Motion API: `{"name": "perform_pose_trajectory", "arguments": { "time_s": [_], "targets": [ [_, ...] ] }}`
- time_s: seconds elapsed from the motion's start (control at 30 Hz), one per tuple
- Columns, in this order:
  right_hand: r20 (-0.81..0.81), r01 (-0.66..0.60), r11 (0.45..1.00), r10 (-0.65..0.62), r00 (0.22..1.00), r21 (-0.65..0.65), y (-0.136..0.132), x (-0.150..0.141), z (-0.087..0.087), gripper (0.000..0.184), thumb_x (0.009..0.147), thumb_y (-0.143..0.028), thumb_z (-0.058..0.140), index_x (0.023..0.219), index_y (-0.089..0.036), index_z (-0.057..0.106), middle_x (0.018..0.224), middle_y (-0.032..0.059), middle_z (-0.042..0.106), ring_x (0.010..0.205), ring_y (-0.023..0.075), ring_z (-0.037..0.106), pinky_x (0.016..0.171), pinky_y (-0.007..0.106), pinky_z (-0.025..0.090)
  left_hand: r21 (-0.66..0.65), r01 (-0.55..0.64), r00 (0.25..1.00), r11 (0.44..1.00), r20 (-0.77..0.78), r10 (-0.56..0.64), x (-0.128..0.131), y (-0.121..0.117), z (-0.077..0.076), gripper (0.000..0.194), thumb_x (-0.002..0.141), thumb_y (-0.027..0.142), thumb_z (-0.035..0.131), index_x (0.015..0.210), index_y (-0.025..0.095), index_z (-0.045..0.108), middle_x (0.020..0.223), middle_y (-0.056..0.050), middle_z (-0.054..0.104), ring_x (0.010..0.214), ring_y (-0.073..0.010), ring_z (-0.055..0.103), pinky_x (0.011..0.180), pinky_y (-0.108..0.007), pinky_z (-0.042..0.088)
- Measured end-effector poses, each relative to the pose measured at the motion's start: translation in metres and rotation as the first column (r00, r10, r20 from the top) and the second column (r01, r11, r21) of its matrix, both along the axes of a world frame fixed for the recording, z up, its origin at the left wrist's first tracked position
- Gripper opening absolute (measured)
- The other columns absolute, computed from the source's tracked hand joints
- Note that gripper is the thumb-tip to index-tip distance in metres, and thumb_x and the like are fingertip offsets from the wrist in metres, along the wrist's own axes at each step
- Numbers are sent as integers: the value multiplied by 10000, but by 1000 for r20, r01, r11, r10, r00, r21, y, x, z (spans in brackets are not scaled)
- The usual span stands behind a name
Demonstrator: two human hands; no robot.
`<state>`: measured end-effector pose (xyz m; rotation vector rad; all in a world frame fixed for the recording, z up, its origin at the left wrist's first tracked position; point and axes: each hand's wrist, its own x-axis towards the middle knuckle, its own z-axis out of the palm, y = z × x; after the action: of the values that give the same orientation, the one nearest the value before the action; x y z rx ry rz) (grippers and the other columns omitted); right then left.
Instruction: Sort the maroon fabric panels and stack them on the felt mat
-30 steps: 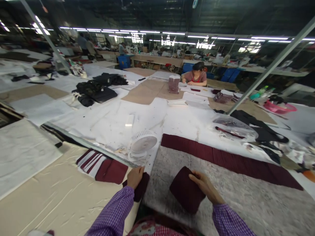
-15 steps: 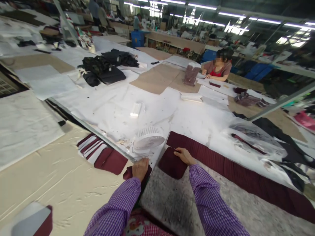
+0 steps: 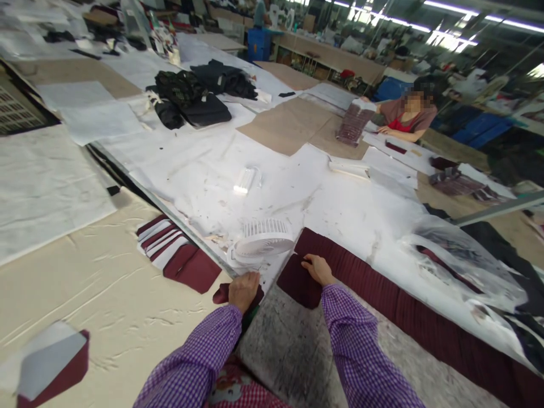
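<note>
Right hand [image 3: 318, 270] presses maroon piece [image 3: 297, 280] (fan [image 3: 262, 241] beside)

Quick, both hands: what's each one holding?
Left hand: rests on a dark maroon piece, grip unclear.
Right hand: flat on the maroon fabric piece, open.

Two hands showed, the left hand [image 3: 243, 289] and the right hand [image 3: 318, 269], each on one maroon fabric piece [image 3: 297, 281]. One white fan [image 3: 262, 240] stood just beyond them. One long maroon strip [image 3: 403, 306] ran to the right. One co-worker [image 3: 406, 116] sat at the far side, beside one stack of pieces [image 3: 353, 124].
</note>
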<state>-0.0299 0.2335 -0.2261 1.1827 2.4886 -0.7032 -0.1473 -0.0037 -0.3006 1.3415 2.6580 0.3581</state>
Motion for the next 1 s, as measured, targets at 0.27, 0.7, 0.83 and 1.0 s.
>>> {"name": "perform_pose_trajectory", "arguments": {
  "time_s": [0.27,0.7,0.83,1.0],
  "targets": [
    [-87,-76,997,74,993,-20,2,4,11,217,898,-308,533,1017,-144,609,1055,55,633,969,189,595,864,408,468,-2,-4,1000,1000,0,4,-1,0,1,239,893,336,461,843,133,578,740,-6,583,700,-139,568,676,-326,479],
    [84,-64,972,47,995,224,-23,-7,10,214,899,-322,525,1023,-163,595,975,47,626,861,171,603,772,367,496,5,-5,1000,1000,-26,5,0,0,-2,232,896,336,456,839,146,576,736,-8,581,692,-133,560,673,-316,475],
    [65,-22,931,-1,998,364,-36,-6,9,206,890,-302,532,1030,-155,566,966,43,607,814,165,589,726,341,484,22,10,999,1000,-31,-9,0,-1,-4,222,896,322,457,844,143,577,736,-7,580,692,-133,560,671,-315,475],
    [-26,40,848,-31,999,528,-34,-1,10,346,808,-343,625,1061,-122,544,1015,127,562,960,276,514,802,408,394,41,8,998,999,-59,-6,0,-1,-6,223,894,325,462,826,144,575,717,0,575,674,-130,557,657,-311,476]
  ]
}}
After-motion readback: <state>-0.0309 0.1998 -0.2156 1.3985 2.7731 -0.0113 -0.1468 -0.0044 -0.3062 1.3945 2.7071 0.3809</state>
